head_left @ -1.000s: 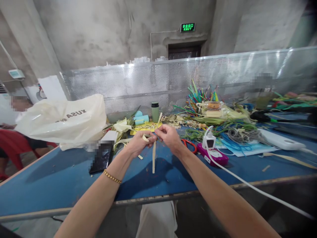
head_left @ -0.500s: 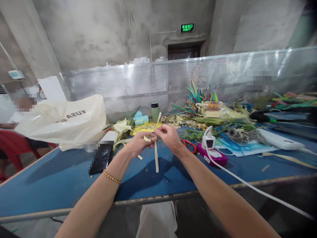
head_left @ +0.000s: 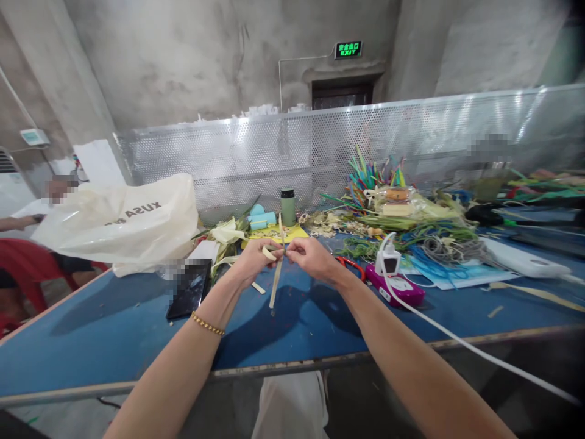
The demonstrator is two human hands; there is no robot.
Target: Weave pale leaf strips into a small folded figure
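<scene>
In front of me, above the blue table, my left hand (head_left: 261, 258) is closed in a pinch on a pale flat plant-fibre strip (head_left: 275, 285). The strip stands nearly upright, its lower end leaning left. A second pale piece curls (head_left: 269, 253) out between the left fingers. My right hand (head_left: 311, 258) is closed too, thumb and finger pinched against the strip just right of the left fingertips. What exactly lies between the right fingertips is partly hidden. A short loose strip piece (head_left: 258, 288) lies on the table below the left hand.
Around the blue table (head_left: 292, 332) are a dark phone-like device (head_left: 188, 292), a white plastic bag (head_left: 123, 225), a green bottle (head_left: 287, 207), red-handled scissors (head_left: 351, 267), a purple power block (head_left: 395, 285) with white cable, and heaped fibres (head_left: 439, 238). A person (head_left: 27, 213) sits at left.
The upright strip has tilted, its lower end swinging left and its top shifting left. My right hand has turned slightly and its fingers are curled in more. Both hands stay close together.
</scene>
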